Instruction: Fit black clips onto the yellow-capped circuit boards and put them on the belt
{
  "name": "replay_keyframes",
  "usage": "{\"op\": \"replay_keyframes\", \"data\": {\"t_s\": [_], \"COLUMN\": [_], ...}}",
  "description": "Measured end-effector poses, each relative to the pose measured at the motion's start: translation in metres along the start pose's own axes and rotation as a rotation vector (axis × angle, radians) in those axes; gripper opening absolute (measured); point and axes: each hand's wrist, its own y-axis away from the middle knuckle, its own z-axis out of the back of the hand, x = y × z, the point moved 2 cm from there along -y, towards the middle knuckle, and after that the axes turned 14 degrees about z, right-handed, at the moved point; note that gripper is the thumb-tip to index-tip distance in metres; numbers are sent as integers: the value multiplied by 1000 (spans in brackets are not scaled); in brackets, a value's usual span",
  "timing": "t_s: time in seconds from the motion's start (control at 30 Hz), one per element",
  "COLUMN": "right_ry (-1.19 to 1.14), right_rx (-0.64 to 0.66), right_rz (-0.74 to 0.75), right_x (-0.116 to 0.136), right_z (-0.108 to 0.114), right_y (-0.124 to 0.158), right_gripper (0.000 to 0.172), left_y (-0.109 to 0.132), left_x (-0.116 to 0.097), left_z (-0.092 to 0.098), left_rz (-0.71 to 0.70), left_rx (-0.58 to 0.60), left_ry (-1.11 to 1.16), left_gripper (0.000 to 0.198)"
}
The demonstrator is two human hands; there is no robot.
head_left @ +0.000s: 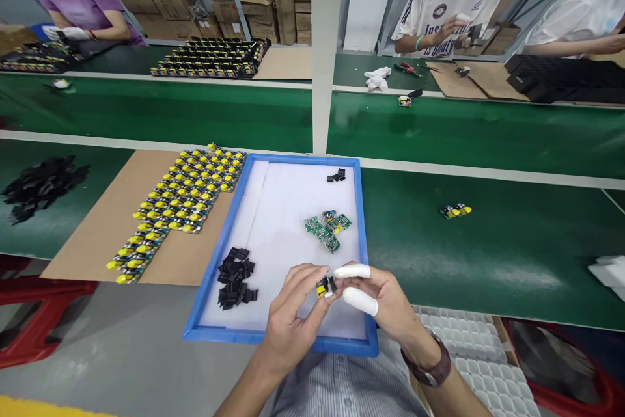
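Note:
My left hand (293,313) and my right hand (375,296) meet over the near edge of a blue tray (222,254) lined with white. Together they pinch a small yellow and black component (325,286). White finger cots cover two fingers of my right hand, and a brown watch sits on that wrist. In the tray lie a pile of small black parts (236,277), a cluster of green circuit boards (328,229) and a few black parts (336,175) at the far end.
Rows of yellow assemblies (180,205) lie on cardboard left of the tray. A lone yellow piece (455,211) rests on the green bench at right. Black parts (41,183) are heaped far left. Other people work across the conveyor. A white cell tray (473,352) sits near right.

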Motion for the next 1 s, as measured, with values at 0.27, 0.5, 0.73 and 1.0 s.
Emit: {"op": "replay_keyframes", "data": {"t_s": [0.27, 0.5, 0.73, 1.0], "right_ry": [177, 189, 243, 247], "right_rx": [-24, -191, -199, -205], "right_rz": [-61, -78, 147, 228], "right_x": [10, 14, 19, 10], "right_z": [-4, -2, -14, -20], "right_y": [-3, 1, 5, 1], "right_gripper": [10, 18, 10, 10], "left_y": [5, 8, 0, 0], "left_x": [6, 9, 0, -2], "left_z": [0, 4, 2, -2], "left_rz": [122, 380, 377, 288], "left_rx": [144, 39, 49, 55], "left_ry": [159, 318, 548, 480], "left_gripper": [52, 43, 41, 42]}}
